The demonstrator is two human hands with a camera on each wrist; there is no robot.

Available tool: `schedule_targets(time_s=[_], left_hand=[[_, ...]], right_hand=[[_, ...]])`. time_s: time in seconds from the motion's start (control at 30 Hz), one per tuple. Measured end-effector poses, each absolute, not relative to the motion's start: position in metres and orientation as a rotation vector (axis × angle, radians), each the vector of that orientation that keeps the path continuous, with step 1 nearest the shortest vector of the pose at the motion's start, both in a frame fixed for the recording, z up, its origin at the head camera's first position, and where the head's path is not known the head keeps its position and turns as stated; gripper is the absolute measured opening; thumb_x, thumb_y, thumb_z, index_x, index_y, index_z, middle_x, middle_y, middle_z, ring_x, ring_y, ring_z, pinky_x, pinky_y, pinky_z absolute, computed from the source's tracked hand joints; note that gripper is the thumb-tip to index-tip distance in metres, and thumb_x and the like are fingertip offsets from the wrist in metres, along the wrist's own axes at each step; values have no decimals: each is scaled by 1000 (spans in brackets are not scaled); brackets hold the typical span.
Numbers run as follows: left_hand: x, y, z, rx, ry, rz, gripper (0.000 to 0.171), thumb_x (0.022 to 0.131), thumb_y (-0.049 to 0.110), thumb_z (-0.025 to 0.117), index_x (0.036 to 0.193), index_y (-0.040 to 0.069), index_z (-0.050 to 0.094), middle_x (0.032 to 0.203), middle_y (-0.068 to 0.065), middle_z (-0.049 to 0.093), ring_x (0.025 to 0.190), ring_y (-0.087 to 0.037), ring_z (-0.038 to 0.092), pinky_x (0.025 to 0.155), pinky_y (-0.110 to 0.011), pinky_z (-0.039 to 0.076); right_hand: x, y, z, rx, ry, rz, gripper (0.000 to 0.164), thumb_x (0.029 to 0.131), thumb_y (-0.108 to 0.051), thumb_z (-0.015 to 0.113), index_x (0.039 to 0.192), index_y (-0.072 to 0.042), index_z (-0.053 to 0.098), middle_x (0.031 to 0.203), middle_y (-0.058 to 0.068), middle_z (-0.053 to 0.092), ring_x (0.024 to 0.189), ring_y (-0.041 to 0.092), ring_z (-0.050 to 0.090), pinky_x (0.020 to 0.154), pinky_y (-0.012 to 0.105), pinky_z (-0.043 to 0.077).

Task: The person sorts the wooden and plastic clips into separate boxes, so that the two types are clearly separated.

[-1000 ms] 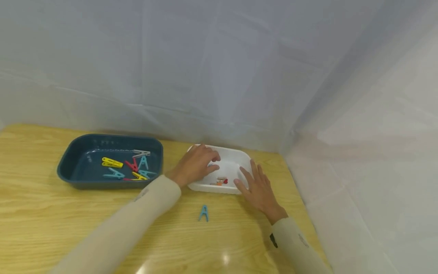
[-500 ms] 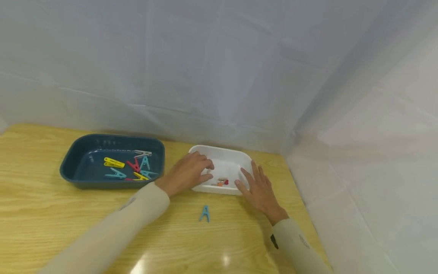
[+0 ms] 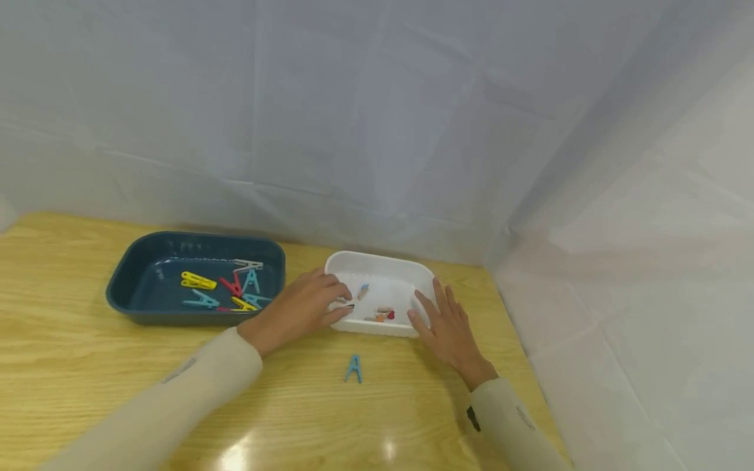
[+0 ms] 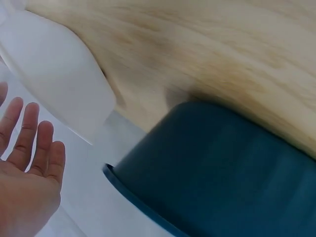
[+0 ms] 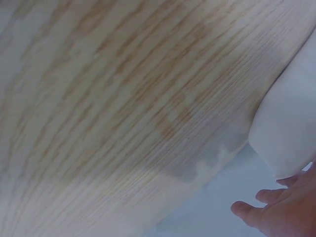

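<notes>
My left hand hovers over the left rim of a white tray, fingers loosely bent and thumb apart. A small pale piece with a dark end shows between thumb and fingers; whether they touch it I cannot tell. In the left wrist view the fingers are spread beside the tray's outer wall. My right hand lies at the tray's right end, fingers spread over the rim. Inside the tray are a small wooden piece with a blue end and a little cluster of wooden, orange and red pieces.
A dark blue basin stands to the left, with several plastic clothespins in yellow, red, blue and white. One blue clothespin lies on the wooden table in front of the white tray. Pale sheeting hangs behind and at the right.
My left hand has drawn back to the left and nearer, uncovering the blue-ended piece in the white tray. My right hand stays at the tray's right end.
</notes>
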State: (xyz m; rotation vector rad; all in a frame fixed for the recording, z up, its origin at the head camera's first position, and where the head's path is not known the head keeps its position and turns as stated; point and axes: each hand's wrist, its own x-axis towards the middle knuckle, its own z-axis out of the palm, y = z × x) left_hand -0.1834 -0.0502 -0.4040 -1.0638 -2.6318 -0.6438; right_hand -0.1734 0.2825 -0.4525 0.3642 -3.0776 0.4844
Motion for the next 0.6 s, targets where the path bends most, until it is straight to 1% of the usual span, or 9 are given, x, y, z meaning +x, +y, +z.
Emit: schedule_targets(time_s=[0.1, 0.2, 0.3, 0.4, 0.5, 0.6], left_hand=[[-178, -59, -404, -1050, -2645, -672, 19, 103, 23, 78, 116, 9, 80, 115, -7, 79, 113, -27, 69, 105, -51, 58], [-174, -68, -404, -1037, -2648, -695, 18, 102, 20, 77, 117, 10, 80, 117, -6, 79, 117, -29, 70, 106, -52, 57], [-170, -81, -403, -1002, -2672, -697, 20, 103, 19, 75, 121, 11, 80, 124, -7, 79, 125, -33, 69, 110, -57, 55], [-166, -97, -400, -962, -2714, -706, 24, 106, 22, 72, 126, 11, 78, 131, -9, 77, 131, -35, 65, 111, -60, 52], [-162, -113, -397, -926, -2753, -715, 27, 108, 27, 70, 131, 13, 76, 135, -8, 74, 132, -33, 63, 113, -59, 50], [-159, -132, -393, -884, -2799, -716, 29, 109, 29, 69, 134, 16, 74, 138, -7, 72, 136, -35, 61, 119, -63, 45]], right_hand=[[-171, 282, -451, 367, -3084, 500, 63, 115, -52, 44, 167, -17, 47, 184, 17, 10, 169, 50, 10, 128, 80, 19], [-171, 281, -450, 379, -3085, 503, 64, 115, -52, 43, 168, -17, 45, 185, 15, 9, 169, 48, 8, 129, 79, 18], [-171, 280, -450, 400, -3081, 501, 65, 114, -54, 43, 169, -18, 44, 185, 13, 8, 170, 48, 8, 129, 79, 17], [-170, 278, -449, 427, -3059, 487, 67, 114, -56, 45, 168, -18, 45, 185, 14, 10, 169, 49, 10, 128, 80, 19], [-169, 276, -448, 450, -3047, 475, 68, 112, -56, 47, 168, -18, 45, 184, 14, 12, 169, 49, 11, 128, 80, 20], [-168, 273, -445, 474, -3037, 461, 70, 111, -57, 51, 168, -17, 45, 184, 14, 15, 169, 48, 13, 128, 80, 22]])
